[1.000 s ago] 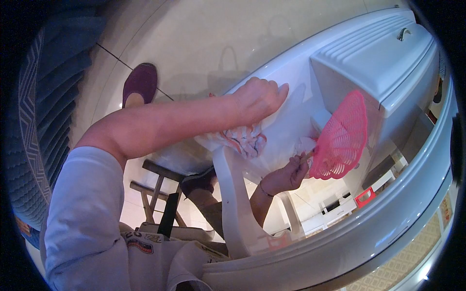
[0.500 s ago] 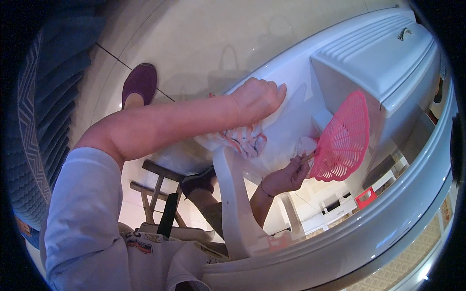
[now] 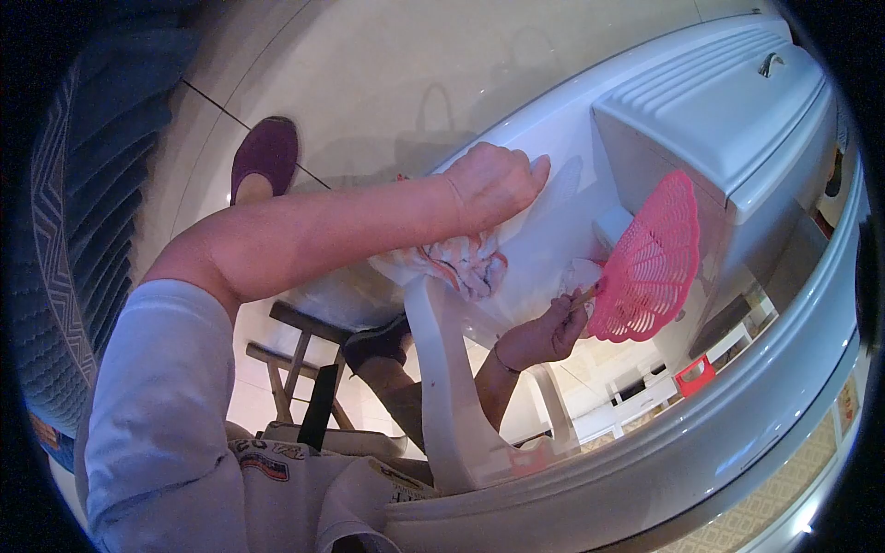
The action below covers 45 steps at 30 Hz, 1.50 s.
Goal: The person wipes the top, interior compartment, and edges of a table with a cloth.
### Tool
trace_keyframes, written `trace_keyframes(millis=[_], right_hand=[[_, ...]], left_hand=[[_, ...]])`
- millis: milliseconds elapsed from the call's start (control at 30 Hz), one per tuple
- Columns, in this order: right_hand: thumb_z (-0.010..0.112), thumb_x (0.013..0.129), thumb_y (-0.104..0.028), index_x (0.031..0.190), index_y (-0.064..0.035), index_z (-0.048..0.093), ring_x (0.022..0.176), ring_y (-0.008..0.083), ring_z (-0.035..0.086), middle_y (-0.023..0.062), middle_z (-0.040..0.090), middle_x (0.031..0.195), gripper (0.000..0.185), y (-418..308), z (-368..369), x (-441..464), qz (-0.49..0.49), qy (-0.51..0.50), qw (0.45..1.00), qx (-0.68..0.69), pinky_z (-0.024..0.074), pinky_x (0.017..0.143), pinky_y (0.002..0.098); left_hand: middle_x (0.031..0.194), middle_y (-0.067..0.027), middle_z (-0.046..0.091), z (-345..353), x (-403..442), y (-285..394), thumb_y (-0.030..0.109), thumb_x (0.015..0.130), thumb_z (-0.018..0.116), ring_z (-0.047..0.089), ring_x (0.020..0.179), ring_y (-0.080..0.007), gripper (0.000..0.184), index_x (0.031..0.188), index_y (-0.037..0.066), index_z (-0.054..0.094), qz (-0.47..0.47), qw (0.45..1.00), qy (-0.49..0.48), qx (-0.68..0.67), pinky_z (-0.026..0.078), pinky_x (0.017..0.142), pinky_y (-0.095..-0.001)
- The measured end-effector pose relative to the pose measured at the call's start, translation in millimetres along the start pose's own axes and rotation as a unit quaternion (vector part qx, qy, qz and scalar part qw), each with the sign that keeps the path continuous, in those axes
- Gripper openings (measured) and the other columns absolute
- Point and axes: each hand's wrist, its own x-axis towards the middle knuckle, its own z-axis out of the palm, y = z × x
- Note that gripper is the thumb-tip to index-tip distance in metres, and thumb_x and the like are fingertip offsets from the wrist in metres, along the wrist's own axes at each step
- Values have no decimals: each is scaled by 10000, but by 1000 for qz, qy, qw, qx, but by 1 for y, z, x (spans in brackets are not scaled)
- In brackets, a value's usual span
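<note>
Two hands from where I stand: person's left hand (image 3: 498,189) clenched, can't tell if anything's inside, striped cloth (image 3: 468,267) near it. Right hand (image 3: 550,334) grasps pink slotted fan (image 3: 651,267) by its handle, right of cloth.

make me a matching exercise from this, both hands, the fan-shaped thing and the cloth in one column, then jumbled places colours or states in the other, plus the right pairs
Column one
1. left hand
2. right hand
3. fan-shaped piece
4. cloth

Column two
A. pink, with an openwork pattern
B. closed on a short handle
C. patterned and crumpled
D. curled, the higher of the two hands in the picture

Right pairs: 1-D, 2-B, 3-A, 4-C
</note>
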Motion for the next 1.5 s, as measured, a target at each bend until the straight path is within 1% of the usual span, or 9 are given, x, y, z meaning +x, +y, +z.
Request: trace_keyframes(millis=[300,400,467,767,1000,1067,1167,1267,1500], right_hand=[[544,877,-42,897,59,597,854,176,557,130,622,974,116,4,0,0,-13,1,1000,18,454,789,298],[545,881,-54,877,61,593,838,175,551,126,622,970,124,-7,2,-2,-29,4,999,-25,452,779,299],[547,882,-59,881,62,594,838,176,553,127,625,983,129,-2,-1,-1,-20,2,999,-26,454,777,299],[551,887,-84,941,73,602,868,182,566,134,637,1026,174,3,-1,0,-24,9,1000,2,463,785,301],[547,884,-78,951,68,609,863,188,568,126,640,1027,172,-5,-1,2,-8,8,1000,-16,469,770,303],[546,883,-76,947,67,612,855,187,568,125,640,1018,170,-6,0,0,-14,3,1000,-25,469,768,303],[545,879,-71,943,66,618,838,185,566,120,640,996,168,1,-1,1,-17,3,1000,-6,469,762,302],[546,878,-70,962,63,623,827,180,564,117,637,978,175,3,-1,3,-30,5,1000,-1,468,758,300],[563,875,-70,1010,70,629,831,174,570,130,636,972,205,8,-7,4,-8,13,1000,-19,472,769,293]], left_hand=[[673,-136,590,-5,-1,0,105,693,606,631,599,-297,270,922,-15,527,16,999,36,20,492,484,-389],[773,-133,604,-24,-10,9,127,695,616,642,704,-267,309,962,-4,536,-7,998,-60,5,505,589,-373],[934,-157,571,-33,-27,21,173,743,585,605,934,-303,428,1143,41,511,33,987,-152,33,482,771,-423],[1260,-148,488,-6,-96,-4,206,765,543,399,1253,-283,454,1201,79,531,259,955,-116,90,362,977,-424],[1244,-95,509,18,-32,-6,207,775,533,403,1246,-234,366,1121,96,581,236,964,-63,105,350,988,-374],[1189,-56,548,22,-6,-4,202,785,538,464,1166,-200,238,982,122,643,222,967,46,113,404,909,-351],[1164,-60,555,30,32,2,198,787,535,470,1160,-208,227,964,117,651,185,978,15,92,405,919,-358],[1143,-61,558,33,51,2,187,787,535,477,1150,-228,230,969,105,650,166,976,115,87,408,933,-365],[1252,-103,508,17,0,-19,183,795,514,415,1236,-284,364,1134,73,586,55,994,93,6,366,1011,-412]])
